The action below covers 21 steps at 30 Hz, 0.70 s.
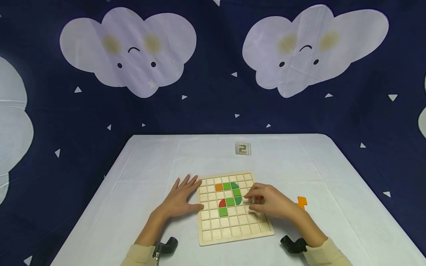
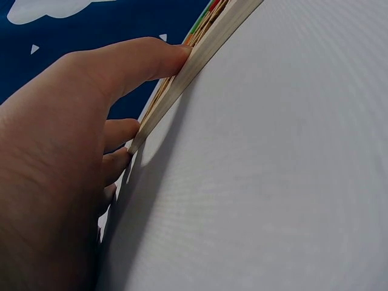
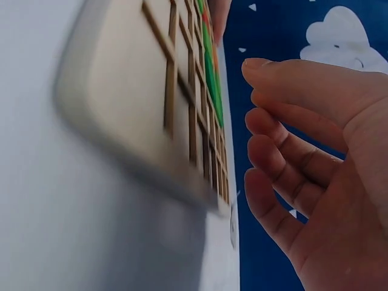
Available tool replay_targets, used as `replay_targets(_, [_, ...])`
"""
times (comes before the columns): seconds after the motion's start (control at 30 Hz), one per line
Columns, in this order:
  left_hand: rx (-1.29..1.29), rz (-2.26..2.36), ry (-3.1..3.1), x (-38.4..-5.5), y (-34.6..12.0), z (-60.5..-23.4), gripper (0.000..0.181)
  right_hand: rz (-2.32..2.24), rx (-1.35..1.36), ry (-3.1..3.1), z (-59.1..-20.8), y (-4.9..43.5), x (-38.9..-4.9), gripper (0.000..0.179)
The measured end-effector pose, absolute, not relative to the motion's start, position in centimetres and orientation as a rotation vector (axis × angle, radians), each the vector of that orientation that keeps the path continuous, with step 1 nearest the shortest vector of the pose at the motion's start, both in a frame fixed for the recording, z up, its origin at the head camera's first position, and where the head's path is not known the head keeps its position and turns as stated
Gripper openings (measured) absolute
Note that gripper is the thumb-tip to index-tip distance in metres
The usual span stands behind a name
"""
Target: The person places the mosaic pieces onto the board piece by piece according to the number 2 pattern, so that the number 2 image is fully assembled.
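A wooden grid board [image 1: 236,238] lies on the white table with a winding row of tiles in its cells. An orange square tile [image 1: 218,187] sits at the upper end, and a red rounded tile [image 1: 222,203] lies lower left among several green ones, such as the green square tile [image 1: 223,211] at the bottom. My left hand [image 1: 179,201], fingers spread, touches the board's left edge with thumb and fingertips. Over the board's right side hovers my right hand [image 1: 271,201], fingers loosely bent. In the right wrist view, no tile shows between its fingers [image 3: 267,154].
Orange tiles [image 1: 302,200] lie on the table right of the board, partly hidden by the right forearm. A small card [image 1: 243,149] with a gridded tile picture stands toward the back. Behind the table [image 1: 149,159] hangs a dark blue cloth with clouds [image 1: 213,107].
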<state>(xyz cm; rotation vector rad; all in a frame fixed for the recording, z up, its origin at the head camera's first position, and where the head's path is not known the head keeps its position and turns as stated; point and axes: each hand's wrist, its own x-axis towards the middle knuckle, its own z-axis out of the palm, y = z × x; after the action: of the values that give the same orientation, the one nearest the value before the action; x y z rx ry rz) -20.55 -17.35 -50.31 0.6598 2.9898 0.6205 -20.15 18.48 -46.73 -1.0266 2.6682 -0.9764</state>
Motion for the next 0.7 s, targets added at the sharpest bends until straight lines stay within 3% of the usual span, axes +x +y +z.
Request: replay_targets(0.7, [0.703,0.641,2.998,-20.7,-17.5,-50.6,0.093,-0.986,-0.890,2.796,-47.5,24.3,-19.8,0.029])
